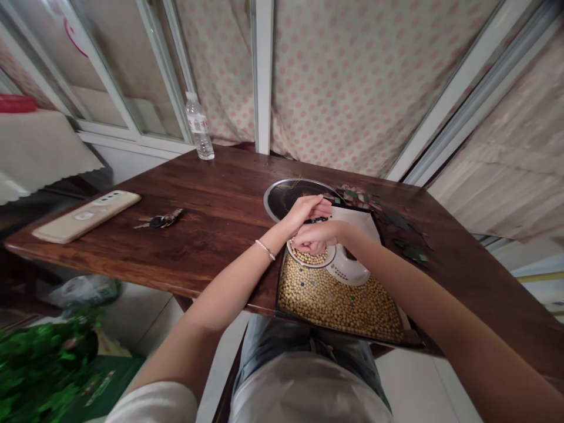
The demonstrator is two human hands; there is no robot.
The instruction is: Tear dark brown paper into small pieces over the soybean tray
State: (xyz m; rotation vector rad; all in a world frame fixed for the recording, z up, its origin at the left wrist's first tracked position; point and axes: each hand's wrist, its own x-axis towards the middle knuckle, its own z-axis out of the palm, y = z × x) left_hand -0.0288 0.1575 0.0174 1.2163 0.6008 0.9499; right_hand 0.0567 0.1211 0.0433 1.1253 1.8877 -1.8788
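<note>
My left hand (306, 212), with a beaded bracelet (265, 249) on its wrist, lies over my right hand (314, 238) above the edge of a small white dish (308, 264) heaped with soybeans. Whether either hand holds something is hidden, because the fingers overlap and curl. Below them, a black-rimmed tray (337, 299) filled with soybeans rests on the wooden table (220, 235) and overhangs its near edge. A white ceramic piece (350, 267) with dotted markings sits in the tray. Beyond my hands lies a round black plate (282, 198) with a silver rim.
A phone in a beige case (86, 216) and a bunch of keys (159, 220) lie on the table's left. A plastic water bottle (199, 126) stands at the far edge. Dark fragments (408, 249) are scattered on the right. A green plant (39, 370) sits low left.
</note>
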